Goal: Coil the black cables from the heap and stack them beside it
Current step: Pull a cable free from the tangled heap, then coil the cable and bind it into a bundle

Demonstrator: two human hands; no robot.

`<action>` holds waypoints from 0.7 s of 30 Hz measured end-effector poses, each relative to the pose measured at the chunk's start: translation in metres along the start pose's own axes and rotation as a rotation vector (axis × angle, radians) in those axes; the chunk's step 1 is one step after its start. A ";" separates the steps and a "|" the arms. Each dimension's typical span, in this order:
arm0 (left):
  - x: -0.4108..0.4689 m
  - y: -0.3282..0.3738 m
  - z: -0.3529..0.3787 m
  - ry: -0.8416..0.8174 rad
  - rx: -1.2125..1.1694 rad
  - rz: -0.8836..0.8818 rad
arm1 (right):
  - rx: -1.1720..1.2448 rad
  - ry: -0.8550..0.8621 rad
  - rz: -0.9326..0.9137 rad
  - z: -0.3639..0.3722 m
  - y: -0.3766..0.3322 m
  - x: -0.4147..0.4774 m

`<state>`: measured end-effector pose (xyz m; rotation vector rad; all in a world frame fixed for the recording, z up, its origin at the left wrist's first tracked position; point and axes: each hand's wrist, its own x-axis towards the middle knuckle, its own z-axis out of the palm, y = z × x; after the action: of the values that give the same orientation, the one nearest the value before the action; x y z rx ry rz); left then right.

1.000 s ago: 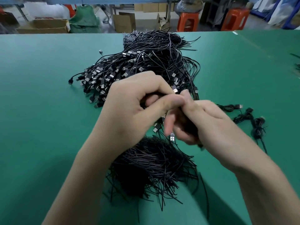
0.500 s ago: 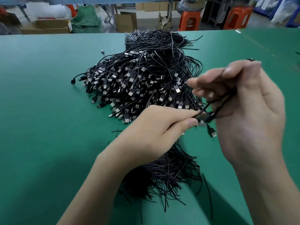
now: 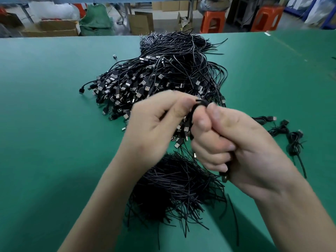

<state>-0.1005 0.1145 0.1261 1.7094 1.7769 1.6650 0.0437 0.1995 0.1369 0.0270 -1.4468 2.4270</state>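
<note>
Item: one black cable [image 3: 200, 104], held above the table [image 3: 45, 124] in front of the heap.
- Right hand [image 3: 241, 148]: one. All fingers are curled tight into a fist round the gathered cable. A loop comes out at the top by the thumb, and one end shows under the little finger.
- Left hand [image 3: 154, 128]: one. Thumb and forefinger are pressed together on that top loop, and the other fingers are folded in. The outline is blurred.
- The two hands meet at the loop, fingertips touching.

Heap [image 3: 163, 79]: one large mound of black cables with metal plugs, at the table's middle, too many to count.

Coiled cables [image 3: 291, 140]: about three lie right of the heap, touching one another. The exact count is unclear.

Loose black strands [image 3: 178, 190]: one bundle, under the wrists.

Orange stools [image 3: 212, 20]: two, beyond the table's far edge.
</note>
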 end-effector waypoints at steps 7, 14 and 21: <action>-0.008 0.008 0.026 -0.312 0.076 -0.150 | -0.237 0.391 -0.448 -0.001 -0.003 0.002; -0.002 0.013 -0.004 -0.280 0.444 0.051 | -1.255 0.575 -0.523 -0.016 0.003 -0.002; -0.005 0.018 -0.030 -0.120 0.314 0.025 | -1.484 0.477 -0.168 -0.011 0.014 0.003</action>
<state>-0.1103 0.0884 0.1477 1.9162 2.0514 1.3137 0.0390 0.2037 0.1201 -0.6459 -2.3749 0.6748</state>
